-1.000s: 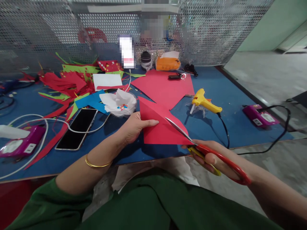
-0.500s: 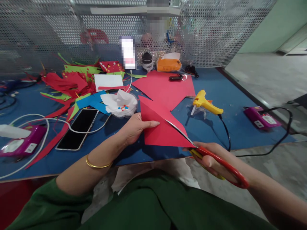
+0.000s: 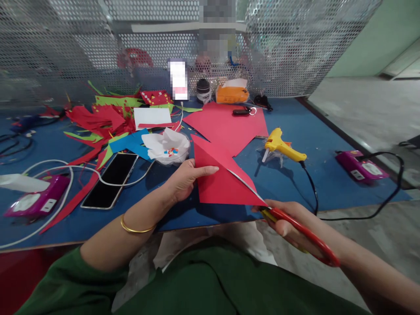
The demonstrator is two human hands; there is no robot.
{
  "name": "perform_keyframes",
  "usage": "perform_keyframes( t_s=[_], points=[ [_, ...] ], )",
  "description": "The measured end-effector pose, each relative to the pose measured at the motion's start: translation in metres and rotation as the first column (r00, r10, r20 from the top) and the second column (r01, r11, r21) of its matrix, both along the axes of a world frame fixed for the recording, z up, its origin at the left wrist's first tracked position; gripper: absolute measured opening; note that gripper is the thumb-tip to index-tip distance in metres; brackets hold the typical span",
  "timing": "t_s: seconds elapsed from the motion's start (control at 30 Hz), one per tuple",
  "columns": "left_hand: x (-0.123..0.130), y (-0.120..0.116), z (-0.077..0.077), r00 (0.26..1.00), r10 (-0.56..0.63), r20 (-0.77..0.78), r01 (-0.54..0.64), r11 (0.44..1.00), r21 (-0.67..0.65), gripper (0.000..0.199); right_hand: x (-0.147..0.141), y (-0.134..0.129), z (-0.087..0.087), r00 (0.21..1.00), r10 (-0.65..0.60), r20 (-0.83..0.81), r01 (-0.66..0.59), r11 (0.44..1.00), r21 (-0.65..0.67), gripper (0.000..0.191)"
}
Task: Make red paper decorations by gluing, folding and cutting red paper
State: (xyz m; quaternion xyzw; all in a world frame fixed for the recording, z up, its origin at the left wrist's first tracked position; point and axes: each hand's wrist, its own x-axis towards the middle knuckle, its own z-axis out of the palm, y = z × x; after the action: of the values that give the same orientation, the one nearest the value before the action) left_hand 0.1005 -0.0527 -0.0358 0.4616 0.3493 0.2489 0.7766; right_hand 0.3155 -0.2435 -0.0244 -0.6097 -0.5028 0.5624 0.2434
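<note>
My left hand (image 3: 188, 179) pinches a sheet of red paper (image 3: 218, 186) by its left side, thumb lying on top. The sheet is held up just above the front edge of the table. In my right hand (image 3: 282, 221) is a pair of scissors (image 3: 302, 234) with red and yellow handles, the fingers wrapped round them. Their blades run into the paper along a diagonal, and the tip reaches close to my left thumb. One blade is partly hidden by the paper. Behind the held sheet lies a larger piece of red paper (image 3: 226, 127), flat on the table.
A yellow glue gun (image 3: 280, 146) with a black cord lies to the right, near a purple power socket (image 3: 362, 166). To the left are a phone (image 3: 110, 179), a white cable, a paper-lined bowl (image 3: 182, 153) and a heap of paper scraps (image 3: 98, 118). A perforated screen (image 3: 278, 57) stands behind.
The scissor handles have drawn closer together, so the blades have closed further on the red paper. The whole view has shifted slightly; my left hand keeps its hold.
</note>
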Motion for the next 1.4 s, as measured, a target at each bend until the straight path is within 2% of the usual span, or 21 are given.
perform_keyframes(
  t_s=[0.2, 0.33, 0.57, 0.8, 0.97, 1.23, 1.4],
  points=[
    [0.002, 0.000, 0.000, 1.000, 0.025, 0.006, -0.025, 1.000, -0.006, 0.036, 0.005, 0.001, -0.001, 0.993, 0.088, 0.080, -0.101, 0.978, 0.183, 0.085],
    [0.003, -0.001, -0.001, 1.000, 0.000, 0.009, 0.000, 1.000, -0.001, 0.036, 0.006, 0.000, 0.000, 0.991, 0.096, 0.089, -0.115, 0.967, 0.228, 0.092],
    [0.002, -0.001, -0.004, 1.000, -0.028, 0.012, 0.027, 1.000, 0.004, 0.037, 0.001, 0.003, 0.002, 0.997, 0.059, 0.043, -0.066, 0.980, 0.186, 0.103],
    [0.001, -0.001, -0.005, 0.999, -0.029, 0.014, 0.029, 0.999, 0.030, 0.032, -0.003, 0.004, -0.001, 1.000, 0.008, -0.016, -0.005, 0.984, 0.181, 0.083],
    [0.000, -0.002, -0.006, 0.998, -0.062, 0.010, 0.062, 0.997, 0.043, 0.032, -0.001, 0.004, -0.001, 0.999, 0.033, 0.000, -0.032, 0.981, 0.190, 0.077],
    [0.001, -0.003, -0.003, 0.998, -0.061, 0.006, 0.060, 0.998, 0.036, 0.032, -0.011, 0.006, 0.007, 1.000, 0.026, 0.017, -0.028, 0.985, 0.170, 0.084],
    [0.001, -0.002, -0.004, 0.998, -0.057, 0.002, 0.057, 0.998, 0.038, 0.033, -0.016, 0.006, 0.007, 1.000, 0.021, -0.010, -0.020, 0.997, 0.081, 0.089]
  ],
)
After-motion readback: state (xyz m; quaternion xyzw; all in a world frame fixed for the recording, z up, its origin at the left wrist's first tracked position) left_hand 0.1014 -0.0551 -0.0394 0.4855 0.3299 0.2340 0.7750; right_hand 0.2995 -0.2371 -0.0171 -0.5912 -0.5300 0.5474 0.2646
